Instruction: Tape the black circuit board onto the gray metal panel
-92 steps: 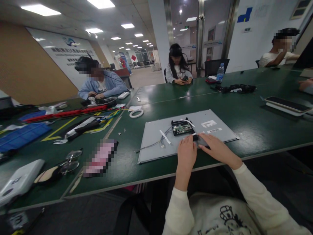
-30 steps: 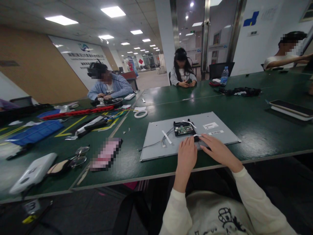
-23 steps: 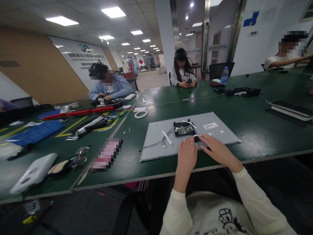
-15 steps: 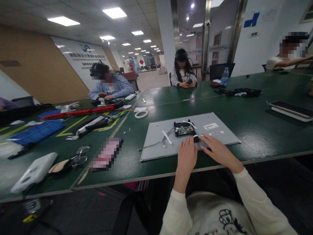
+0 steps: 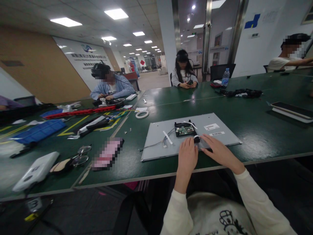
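A grey flat panel [image 5: 156, 137], like the back of a display, lies on the table in front of me. A black open frame with a green circuit board [image 5: 184, 130] is on it. Just below the board is a small black part [image 5: 196, 139] with a white band. My left hand [image 5: 187, 152] has its fingers pressed together and curled at the left side of this part. From the right, my right hand [image 5: 218, 148] reaches its fingertips to the same part, thumb below. The fingers partly hide what they grip. Thin grey cables [image 5: 156, 143] and a white strip [image 5: 168, 137] lie left of the board.
Left of the panel lie a pink phone [image 5: 107, 154], glasses [image 5: 81, 156] and a white device [image 5: 36, 171]. A tape roll [image 5: 142, 114] and a blue tray [image 5: 37, 131] are farther off. Several people sit around the table. A water bottle [image 5: 225, 77] stands far back.
The view has shifted very slightly. Both hands stay at the small black part with hardly any visible movement.
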The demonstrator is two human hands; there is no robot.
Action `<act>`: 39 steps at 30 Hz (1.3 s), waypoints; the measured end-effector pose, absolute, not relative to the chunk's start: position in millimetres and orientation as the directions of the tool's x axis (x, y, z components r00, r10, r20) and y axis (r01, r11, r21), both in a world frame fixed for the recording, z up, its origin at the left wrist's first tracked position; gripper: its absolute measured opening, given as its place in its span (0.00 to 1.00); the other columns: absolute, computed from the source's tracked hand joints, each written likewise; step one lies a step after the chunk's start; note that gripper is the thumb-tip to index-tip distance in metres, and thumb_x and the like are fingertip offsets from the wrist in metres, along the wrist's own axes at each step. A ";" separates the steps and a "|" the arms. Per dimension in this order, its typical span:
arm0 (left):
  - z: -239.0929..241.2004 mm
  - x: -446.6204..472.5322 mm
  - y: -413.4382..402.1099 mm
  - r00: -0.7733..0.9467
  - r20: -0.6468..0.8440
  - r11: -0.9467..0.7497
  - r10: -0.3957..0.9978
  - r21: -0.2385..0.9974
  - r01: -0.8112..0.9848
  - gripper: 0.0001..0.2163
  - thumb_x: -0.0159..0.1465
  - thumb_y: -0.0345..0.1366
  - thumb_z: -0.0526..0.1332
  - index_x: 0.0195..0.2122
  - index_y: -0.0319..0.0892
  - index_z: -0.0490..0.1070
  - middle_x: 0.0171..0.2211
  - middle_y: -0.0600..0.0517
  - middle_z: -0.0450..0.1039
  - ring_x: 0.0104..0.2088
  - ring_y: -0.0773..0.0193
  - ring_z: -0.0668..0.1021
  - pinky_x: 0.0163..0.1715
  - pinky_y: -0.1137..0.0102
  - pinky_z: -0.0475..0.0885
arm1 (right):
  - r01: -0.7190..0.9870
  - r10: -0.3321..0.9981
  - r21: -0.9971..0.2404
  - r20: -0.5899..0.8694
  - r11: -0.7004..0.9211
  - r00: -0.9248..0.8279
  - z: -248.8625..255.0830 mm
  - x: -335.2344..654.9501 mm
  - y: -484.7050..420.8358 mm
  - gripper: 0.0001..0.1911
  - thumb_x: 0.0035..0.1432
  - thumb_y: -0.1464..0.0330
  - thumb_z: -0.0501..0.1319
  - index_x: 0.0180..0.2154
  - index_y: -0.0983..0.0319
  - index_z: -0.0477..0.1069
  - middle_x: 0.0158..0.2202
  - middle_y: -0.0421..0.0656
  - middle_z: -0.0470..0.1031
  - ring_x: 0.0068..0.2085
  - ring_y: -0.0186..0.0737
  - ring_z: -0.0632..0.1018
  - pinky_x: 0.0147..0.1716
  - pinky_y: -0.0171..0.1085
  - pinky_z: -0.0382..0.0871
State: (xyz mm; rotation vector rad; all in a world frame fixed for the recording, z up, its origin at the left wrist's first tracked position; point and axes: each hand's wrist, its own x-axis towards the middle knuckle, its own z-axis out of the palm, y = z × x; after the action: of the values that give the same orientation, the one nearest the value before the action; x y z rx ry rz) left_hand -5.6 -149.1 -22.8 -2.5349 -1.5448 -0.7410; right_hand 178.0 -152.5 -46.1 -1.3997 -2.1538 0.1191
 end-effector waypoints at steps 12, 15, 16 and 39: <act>-20.6 -5.6 -150.0 0.380 0.436 -0.489 0.816 0.170 0.855 0.16 0.69 0.33 0.50 0.56 0.36 0.63 0.56 0.41 0.69 0.57 0.55 0.71 0.58 0.58 0.66 | 0.811 0.858 -0.361 0.414 0.461 -0.304 -45.0 177.6 -152.8 0.30 0.66 0.57 0.50 0.66 0.58 0.53 0.64 0.48 0.60 0.64 0.47 0.63 0.62 0.50 0.59; -21.5 -5.3 -149.4 0.377 0.438 -0.487 0.816 0.171 0.856 0.16 0.69 0.33 0.50 0.56 0.36 0.63 0.56 0.41 0.69 0.56 0.55 0.71 0.57 0.58 0.66 | 0.806 0.851 -0.357 0.424 0.472 -0.310 -47.1 178.3 -151.4 0.30 0.66 0.57 0.51 0.66 0.57 0.52 0.64 0.48 0.60 0.64 0.47 0.63 0.62 0.50 0.59; -22.0 -5.2 -149.1 0.376 0.441 -0.487 0.815 0.171 0.856 0.16 0.69 0.33 0.50 0.56 0.36 0.63 0.56 0.41 0.69 0.56 0.55 0.71 0.57 0.58 0.66 | 0.804 0.848 -0.356 0.428 0.476 -0.313 -47.4 178.5 -151.1 0.30 0.65 0.57 0.51 0.66 0.57 0.52 0.65 0.48 0.60 0.64 0.47 0.63 0.62 0.50 0.59; -23.4 -5.6 -150.1 0.368 0.453 -0.485 0.812 0.174 0.857 0.16 0.69 0.33 0.50 0.57 0.38 0.61 0.56 0.41 0.68 0.57 0.55 0.71 0.56 0.57 0.67 | 0.808 0.859 -0.364 0.407 0.464 -0.310 -44.6 178.0 -153.0 0.30 0.66 0.57 0.50 0.66 0.56 0.52 0.65 0.48 0.58 0.64 0.48 0.63 0.61 0.51 0.60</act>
State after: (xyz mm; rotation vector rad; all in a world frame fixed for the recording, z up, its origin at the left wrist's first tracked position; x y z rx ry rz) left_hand -5.6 -150.1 -23.4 -2.5216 -1.5435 -0.7521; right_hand 178.0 -153.0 -44.6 -1.3820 -2.1657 0.1229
